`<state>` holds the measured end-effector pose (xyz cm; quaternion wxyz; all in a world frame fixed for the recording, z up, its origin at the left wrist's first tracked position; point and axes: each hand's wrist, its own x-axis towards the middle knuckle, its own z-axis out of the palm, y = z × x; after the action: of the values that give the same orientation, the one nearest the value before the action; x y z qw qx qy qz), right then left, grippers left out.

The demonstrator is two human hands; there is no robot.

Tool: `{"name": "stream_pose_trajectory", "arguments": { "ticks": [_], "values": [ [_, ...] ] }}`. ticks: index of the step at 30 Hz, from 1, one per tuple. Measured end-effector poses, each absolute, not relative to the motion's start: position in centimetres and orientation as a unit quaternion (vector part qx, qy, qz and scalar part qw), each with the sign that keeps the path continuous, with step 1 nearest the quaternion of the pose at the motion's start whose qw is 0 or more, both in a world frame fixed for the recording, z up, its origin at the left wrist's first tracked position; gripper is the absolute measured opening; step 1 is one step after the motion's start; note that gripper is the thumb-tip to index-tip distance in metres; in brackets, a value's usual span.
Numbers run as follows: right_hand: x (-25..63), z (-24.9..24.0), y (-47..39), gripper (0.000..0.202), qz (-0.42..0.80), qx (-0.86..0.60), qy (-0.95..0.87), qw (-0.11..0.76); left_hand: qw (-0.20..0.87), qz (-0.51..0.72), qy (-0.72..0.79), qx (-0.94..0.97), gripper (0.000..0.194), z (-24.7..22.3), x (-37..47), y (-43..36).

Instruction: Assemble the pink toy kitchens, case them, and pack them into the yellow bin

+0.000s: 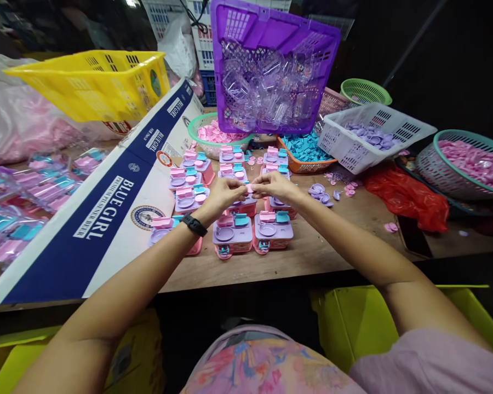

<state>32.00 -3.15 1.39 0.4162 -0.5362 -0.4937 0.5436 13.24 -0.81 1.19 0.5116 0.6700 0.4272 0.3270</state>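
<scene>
My left hand (227,196), with a black band (194,224) at its wrist, is pinched closed over the rows of toys. Its fingertips meet those of my right hand (276,186), also pinched, around a small pink plastic piece (250,188). Fingers partly cover the piece, so its exact kind is unclear. Below and around the hands stand several small toy kitchen units with purple tops, pink bodies and blue parts. The nearest are a front left unit (232,234) and a front right unit (274,231), each with a purple dish on top.
A tilted purple crate (276,12) holds clear plastic parts. Behind the toys are a green basket of pink pieces (213,133), an orange basket of blue pieces (306,148) and a white basket (340,143). A cardboard sheet (119,219) leans left; a phone (413,235) lies right.
</scene>
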Motion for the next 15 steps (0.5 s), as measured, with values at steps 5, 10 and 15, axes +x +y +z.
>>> {"name": "stream_pose_trajectory", "arguments": {
  "ticks": [5,10,15],
  "values": [
    [31.2,0.3,-2.0,0.029,0.572,-0.596,-0.392,0.404,0.248,0.285,0.420,0.825,0.025,-0.1,12.1,-0.4],
    [30.6,-0.1,-1.5,0.032,0.551,-0.622,-0.411,0.375,0.114,0.220,0.284,0.926,0.044,-1.4,11.3,0.5],
    [30.5,0.6,-0.9,0.038,0.505,-0.677,-0.440,0.305,0.110,0.152,0.254,0.949,0.049,-1.3,11.2,0.7]
  ]
}}
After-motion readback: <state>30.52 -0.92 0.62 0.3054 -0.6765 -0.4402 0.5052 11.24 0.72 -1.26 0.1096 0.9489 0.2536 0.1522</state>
